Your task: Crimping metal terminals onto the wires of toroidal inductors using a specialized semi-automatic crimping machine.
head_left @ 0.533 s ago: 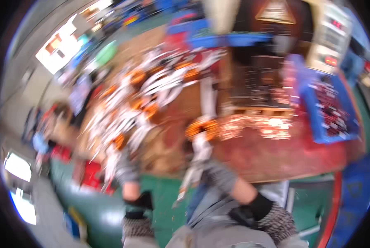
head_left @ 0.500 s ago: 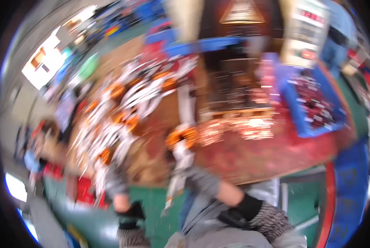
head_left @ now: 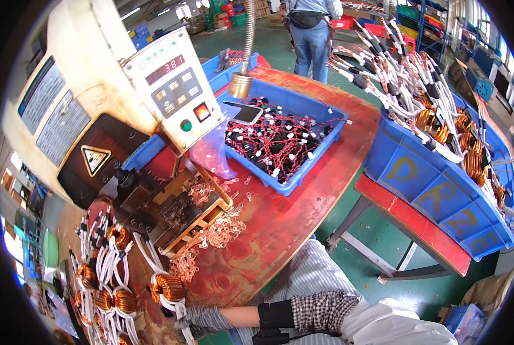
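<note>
- The machine point(head_left: 96, 109) stands on the red table point(head_left: 303, 195), at the far left.
- A big blue bin point(head_left: 441, 190) of coils sits off the table, well to the right.
- A small blue bin point(head_left: 291, 172) of red wires sits on the table, just right of the machine.
- One gloved hand point(head_left: 202, 318) rests at the table's near edge, its fingers closed on the white wires of a copper coil point(head_left: 167, 287). I cannot tell which hand it is.

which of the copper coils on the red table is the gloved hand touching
The coil nearest the table's front edge, with white leads trailing down; the gloved hand grips those leads. The other coils lie farther left, untouched.
</note>
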`<state>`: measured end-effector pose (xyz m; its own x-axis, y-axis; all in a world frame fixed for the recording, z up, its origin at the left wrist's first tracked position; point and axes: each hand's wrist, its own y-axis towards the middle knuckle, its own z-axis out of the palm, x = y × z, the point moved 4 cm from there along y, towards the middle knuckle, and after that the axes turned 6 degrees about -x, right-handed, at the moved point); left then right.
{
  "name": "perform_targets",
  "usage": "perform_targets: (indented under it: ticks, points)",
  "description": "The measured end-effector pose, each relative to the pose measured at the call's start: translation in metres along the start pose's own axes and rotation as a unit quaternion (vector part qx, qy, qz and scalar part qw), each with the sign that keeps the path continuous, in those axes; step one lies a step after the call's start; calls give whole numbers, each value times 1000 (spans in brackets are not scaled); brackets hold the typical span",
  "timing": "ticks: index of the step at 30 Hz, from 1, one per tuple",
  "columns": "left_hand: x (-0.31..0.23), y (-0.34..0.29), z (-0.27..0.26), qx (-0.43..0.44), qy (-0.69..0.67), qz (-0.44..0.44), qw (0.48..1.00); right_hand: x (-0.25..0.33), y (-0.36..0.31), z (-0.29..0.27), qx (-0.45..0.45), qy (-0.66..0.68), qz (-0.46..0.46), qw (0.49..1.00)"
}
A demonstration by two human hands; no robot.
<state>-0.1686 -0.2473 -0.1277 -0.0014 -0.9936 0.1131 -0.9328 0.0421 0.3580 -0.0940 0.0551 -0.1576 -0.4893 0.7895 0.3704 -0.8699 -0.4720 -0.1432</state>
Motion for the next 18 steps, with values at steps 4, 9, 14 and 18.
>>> perform_targets:
  ticks: [4, 9, 14, 18]
  points:
    - [-7, 4, -5, 18, 16, 15, 1000, 10, -9, 11, -2, -8, -20, 1000]
    - [-10, 11, -12, 37, 38, 31, 998, 18, -20, 22, -15, -5, -24, 1000]
    - [-12, 13, -16, 54, 59, 45, 996, 19, -19, 20, -14, 4, -50, 999]
    - [-12, 16, -19, 67, 71, 55, 994, 15, -18, 18, -20, -2, -7, 1000]
